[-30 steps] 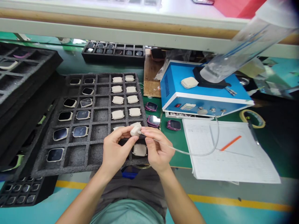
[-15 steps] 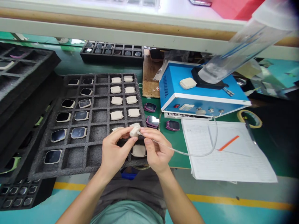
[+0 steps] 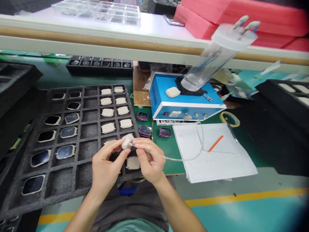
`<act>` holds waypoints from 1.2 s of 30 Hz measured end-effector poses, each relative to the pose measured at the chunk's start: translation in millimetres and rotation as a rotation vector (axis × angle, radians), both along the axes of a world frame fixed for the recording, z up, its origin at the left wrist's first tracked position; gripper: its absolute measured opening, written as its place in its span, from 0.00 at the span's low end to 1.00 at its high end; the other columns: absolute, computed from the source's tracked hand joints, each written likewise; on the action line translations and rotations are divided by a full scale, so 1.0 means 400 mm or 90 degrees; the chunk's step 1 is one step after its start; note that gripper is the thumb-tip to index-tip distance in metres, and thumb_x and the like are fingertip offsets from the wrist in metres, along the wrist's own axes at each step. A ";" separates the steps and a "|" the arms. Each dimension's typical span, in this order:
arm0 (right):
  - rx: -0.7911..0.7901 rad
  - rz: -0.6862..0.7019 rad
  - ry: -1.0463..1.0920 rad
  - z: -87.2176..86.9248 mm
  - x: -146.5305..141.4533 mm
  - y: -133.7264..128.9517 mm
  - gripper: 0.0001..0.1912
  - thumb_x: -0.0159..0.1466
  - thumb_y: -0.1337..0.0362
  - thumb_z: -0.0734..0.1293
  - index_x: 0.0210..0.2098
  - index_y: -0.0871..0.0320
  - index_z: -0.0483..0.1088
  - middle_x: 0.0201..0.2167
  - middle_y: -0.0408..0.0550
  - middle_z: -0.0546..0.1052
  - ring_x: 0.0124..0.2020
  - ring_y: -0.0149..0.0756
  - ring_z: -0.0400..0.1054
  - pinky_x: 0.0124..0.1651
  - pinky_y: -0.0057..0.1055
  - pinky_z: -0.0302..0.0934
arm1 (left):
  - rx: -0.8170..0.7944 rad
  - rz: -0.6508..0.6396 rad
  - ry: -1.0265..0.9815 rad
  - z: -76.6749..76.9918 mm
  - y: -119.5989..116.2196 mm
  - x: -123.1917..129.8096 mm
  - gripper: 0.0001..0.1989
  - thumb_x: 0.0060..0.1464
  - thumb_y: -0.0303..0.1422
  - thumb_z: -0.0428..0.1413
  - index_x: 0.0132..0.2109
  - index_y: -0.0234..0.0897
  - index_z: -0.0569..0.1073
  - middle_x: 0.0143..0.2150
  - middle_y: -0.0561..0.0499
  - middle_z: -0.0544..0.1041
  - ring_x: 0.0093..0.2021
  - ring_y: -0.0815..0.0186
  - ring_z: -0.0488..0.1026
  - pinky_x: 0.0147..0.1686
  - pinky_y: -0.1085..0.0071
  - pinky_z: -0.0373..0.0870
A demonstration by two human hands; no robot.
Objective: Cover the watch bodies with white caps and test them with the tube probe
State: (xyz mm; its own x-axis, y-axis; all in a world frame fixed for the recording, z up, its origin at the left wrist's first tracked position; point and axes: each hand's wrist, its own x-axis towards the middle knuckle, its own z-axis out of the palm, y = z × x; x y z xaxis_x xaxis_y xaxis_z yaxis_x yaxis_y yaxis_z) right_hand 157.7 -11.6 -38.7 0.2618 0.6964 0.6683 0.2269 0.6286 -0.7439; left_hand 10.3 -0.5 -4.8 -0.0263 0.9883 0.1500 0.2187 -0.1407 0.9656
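Between thumb and fingers, my left hand grips a cream smartwatch case above the front right of a dark foam tray. My right hand pinches the end of a clear thin tube against the side of that case. The tube curves over the papers to a blue box-shaped machine. In the tray, cream cases lie on the right and cases with dark screens on the left. My fingers hide the tube's tip.
Purple watch cases lie beside the tray. Papers with an orange strip are at the right, near a tape roll. A clear cylinder leans up from the machine past the shelf edge. Stacked foam trays stand at left.
The view has swung right and up, so the scene sits further left and more of the shelf shows. Both hands keep the same hold on the case and tube.
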 end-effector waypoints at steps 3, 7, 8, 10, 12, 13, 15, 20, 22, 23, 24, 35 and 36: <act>0.013 -0.003 0.003 0.006 0.001 0.003 0.10 0.70 0.72 0.67 0.45 0.53 0.79 0.40 0.50 0.86 0.44 0.42 0.82 0.49 0.43 0.79 | 0.006 -0.004 0.005 0.000 0.002 0.000 0.13 0.52 0.37 0.71 0.45 0.41 0.87 0.41 0.48 0.86 0.37 0.61 0.79 0.41 0.68 0.76; 0.017 -0.007 0.001 0.009 0.001 0.005 0.10 0.70 0.71 0.67 0.45 0.53 0.79 0.40 0.50 0.86 0.43 0.42 0.83 0.48 0.42 0.80 | 0.010 -0.006 0.000 0.003 0.003 0.002 0.13 0.52 0.37 0.71 0.45 0.41 0.87 0.39 0.49 0.85 0.36 0.63 0.78 0.39 0.70 0.76; 0.017 -0.006 0.002 0.009 0.001 0.006 0.10 0.70 0.71 0.67 0.45 0.53 0.79 0.40 0.50 0.86 0.44 0.42 0.83 0.48 0.42 0.80 | 0.009 -0.005 -0.002 0.004 0.002 0.003 0.13 0.52 0.37 0.71 0.45 0.41 0.87 0.39 0.49 0.85 0.36 0.63 0.78 0.39 0.70 0.76; 0.018 -0.006 0.002 0.009 0.000 0.006 0.10 0.70 0.70 0.66 0.45 0.53 0.78 0.40 0.50 0.86 0.43 0.42 0.83 0.48 0.42 0.80 | 0.007 -0.004 -0.004 0.005 0.002 0.003 0.13 0.51 0.37 0.71 0.45 0.41 0.87 0.39 0.50 0.85 0.36 0.64 0.78 0.40 0.71 0.76; 0.019 -0.010 -0.002 0.009 0.000 0.007 0.09 0.70 0.70 0.66 0.44 0.53 0.78 0.40 0.51 0.86 0.43 0.41 0.83 0.48 0.41 0.80 | 0.006 -0.004 -0.002 0.006 0.002 0.003 0.14 0.51 0.37 0.71 0.45 0.41 0.87 0.39 0.49 0.85 0.36 0.64 0.79 0.40 0.71 0.76; 0.019 -0.011 -0.004 0.009 0.001 0.007 0.09 0.70 0.70 0.66 0.44 0.53 0.78 0.40 0.51 0.86 0.43 0.41 0.83 0.48 0.41 0.80 | 0.006 -0.003 0.000 0.006 0.003 0.003 0.14 0.51 0.37 0.71 0.45 0.41 0.86 0.39 0.49 0.85 0.36 0.64 0.79 0.40 0.71 0.76; 0.021 -0.008 -0.002 0.010 0.001 0.007 0.09 0.70 0.70 0.66 0.44 0.53 0.78 0.39 0.51 0.86 0.44 0.41 0.83 0.48 0.41 0.80 | 0.011 0.002 0.002 0.005 0.003 0.003 0.14 0.51 0.37 0.71 0.45 0.40 0.87 0.39 0.49 0.85 0.36 0.64 0.78 0.39 0.71 0.76; 0.027 0.010 0.015 0.012 0.000 0.009 0.09 0.71 0.70 0.66 0.45 0.54 0.79 0.40 0.51 0.86 0.45 0.41 0.82 0.49 0.41 0.79 | 0.020 0.011 -0.004 0.003 0.005 0.002 0.14 0.50 0.37 0.72 0.45 0.41 0.87 0.40 0.48 0.86 0.36 0.62 0.80 0.39 0.69 0.79; 0.021 0.009 0.010 0.013 0.001 0.010 0.09 0.71 0.69 0.66 0.45 0.54 0.78 0.40 0.51 0.86 0.45 0.41 0.83 0.49 0.41 0.79 | 0.018 0.013 -0.007 0.003 0.006 0.003 0.15 0.50 0.39 0.72 0.45 0.40 0.87 0.39 0.48 0.86 0.36 0.61 0.81 0.39 0.68 0.80; 0.020 0.007 0.008 0.013 0.001 0.010 0.09 0.71 0.69 0.66 0.44 0.54 0.78 0.40 0.51 0.86 0.44 0.41 0.83 0.49 0.41 0.79 | 0.016 0.014 -0.007 0.003 0.006 0.003 0.15 0.50 0.40 0.72 0.45 0.40 0.87 0.40 0.47 0.86 0.36 0.60 0.81 0.40 0.67 0.81; 0.019 0.005 0.006 0.014 0.001 0.010 0.09 0.71 0.69 0.66 0.44 0.54 0.78 0.40 0.51 0.86 0.44 0.41 0.83 0.49 0.41 0.79 | 0.015 0.015 -0.006 0.003 0.006 0.003 0.16 0.50 0.40 0.72 0.45 0.40 0.87 0.40 0.47 0.86 0.36 0.60 0.82 0.40 0.67 0.81; 0.025 0.005 0.010 0.016 -0.001 0.012 0.09 0.70 0.70 0.66 0.44 0.54 0.78 0.40 0.51 0.86 0.45 0.40 0.83 0.49 0.40 0.80 | 0.016 0.011 -0.007 0.001 0.008 0.002 0.15 0.50 0.39 0.72 0.45 0.40 0.86 0.41 0.48 0.86 0.37 0.61 0.82 0.41 0.69 0.81; 0.027 0.007 0.013 0.016 -0.001 0.012 0.09 0.70 0.71 0.66 0.45 0.54 0.78 0.40 0.51 0.86 0.45 0.40 0.82 0.49 0.40 0.80 | 0.018 0.010 -0.009 0.001 0.008 0.001 0.15 0.50 0.39 0.72 0.45 0.41 0.87 0.41 0.48 0.86 0.37 0.62 0.82 0.41 0.69 0.80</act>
